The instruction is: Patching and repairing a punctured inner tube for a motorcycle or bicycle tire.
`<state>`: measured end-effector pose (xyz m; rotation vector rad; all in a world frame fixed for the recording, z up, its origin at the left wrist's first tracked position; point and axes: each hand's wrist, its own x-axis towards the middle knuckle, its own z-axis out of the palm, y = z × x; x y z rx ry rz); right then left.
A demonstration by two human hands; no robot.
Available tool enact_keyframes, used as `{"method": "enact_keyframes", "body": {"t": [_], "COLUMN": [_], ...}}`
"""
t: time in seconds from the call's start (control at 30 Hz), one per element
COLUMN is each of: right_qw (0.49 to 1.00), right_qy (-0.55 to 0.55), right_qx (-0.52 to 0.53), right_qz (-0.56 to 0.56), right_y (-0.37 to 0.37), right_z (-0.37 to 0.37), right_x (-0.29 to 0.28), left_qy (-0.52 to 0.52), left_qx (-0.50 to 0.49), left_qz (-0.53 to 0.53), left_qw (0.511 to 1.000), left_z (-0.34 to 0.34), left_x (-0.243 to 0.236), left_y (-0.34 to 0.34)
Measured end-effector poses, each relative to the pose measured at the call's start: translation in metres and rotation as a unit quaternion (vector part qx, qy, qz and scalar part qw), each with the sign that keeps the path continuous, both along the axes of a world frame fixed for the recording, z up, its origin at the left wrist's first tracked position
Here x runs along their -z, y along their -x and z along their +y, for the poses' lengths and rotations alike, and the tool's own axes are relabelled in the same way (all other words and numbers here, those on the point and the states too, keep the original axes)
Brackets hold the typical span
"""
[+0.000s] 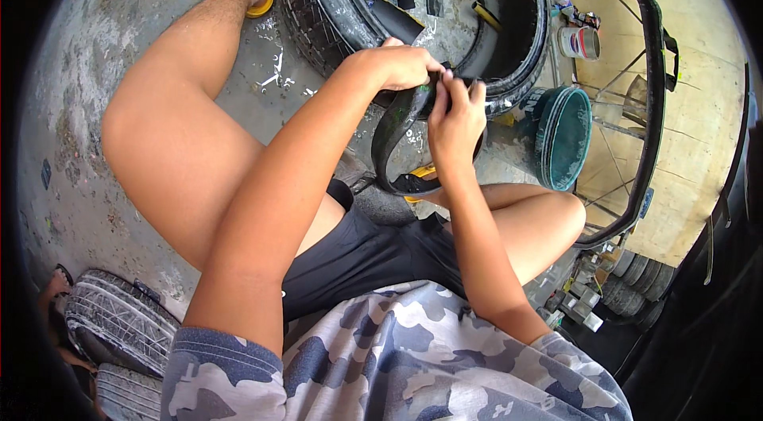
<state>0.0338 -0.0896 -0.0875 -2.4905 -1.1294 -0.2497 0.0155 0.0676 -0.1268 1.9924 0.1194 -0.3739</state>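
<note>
A looped black rubber strip (389, 131) hangs from my two hands above the floor, in front of a large black tire (322, 12). My left hand (397, 65) is closed at the strip's upper end, near the tire's near edge. Close beside it, my right hand (458, 119) is closed with thumb and fingers pinching at the same end. The fingertips of both hands nearly meet there. Exactly how they grip the rubber is partly hidden behind the fingers. The lower bend of the loop hangs near my bent right leg.
Dark patches (434, 5) and white scraps lie on the floor inside the tire. At the right stand a green bucket (568, 139), a small white pail (579, 43) and a black-framed stand (653, 63) by a plywood sheet (687, 103). More tires (119, 334) lie behind at lower left, beside someone's foot.
</note>
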Motion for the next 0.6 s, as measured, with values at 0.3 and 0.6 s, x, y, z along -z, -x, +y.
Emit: {"method": "enact_keyframes", "body": {"t": [0.3,0.6], "right_qw": [0.999,1.0], "right_qy": [0.001,0.023], "right_qx": [-0.011,0.001], "right_qz": [-0.049,-0.002], "right_y": [-0.001,-0.001], "right_z": [-0.002,0.002], "right_x": [0.007,0.0], "left_qy": [0.027,0.068], "left_qx": [-0.006,-0.033], "left_qz": [0.02,0.043], "left_qw": [0.999,0.996], "left_z": [0.001,0.0], "left_x": [0.006,0.014], "left_y": [0.001,-0.002]}}
